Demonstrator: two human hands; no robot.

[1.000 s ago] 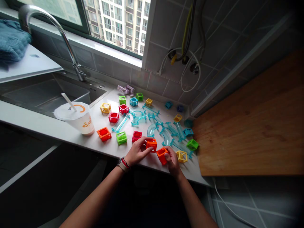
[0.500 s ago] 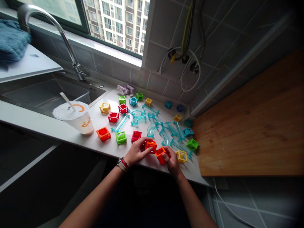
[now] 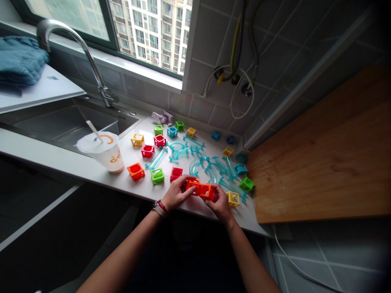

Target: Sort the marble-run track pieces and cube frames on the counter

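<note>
My left hand (image 3: 176,193) is closed around an orange cube block (image 3: 193,186) with open sides. A second orange cube block (image 3: 207,191) is gripped by my right hand (image 3: 221,203), fingers at its right side. The two orange blocks meet side by side above the counter's front edge. Just beyond my left hand lies a dark red cube block (image 3: 176,173). Close to the right hand sits a yellow cube block (image 3: 233,199). Clear blue track pieces (image 3: 214,173), straight and curved, spread over the counter past both hands.
On the left, a plastic drink cup (image 3: 106,156) with a straw stands near the sink (image 3: 39,122) and tap (image 3: 105,97). More cube blocks, such as a green one (image 3: 157,176), dot the counter (image 3: 171,195). A wooden board (image 3: 320,162) borders the right side.
My right hand has turned its orange block and brought it level against the one in my left hand. The view has shifted slightly.
</note>
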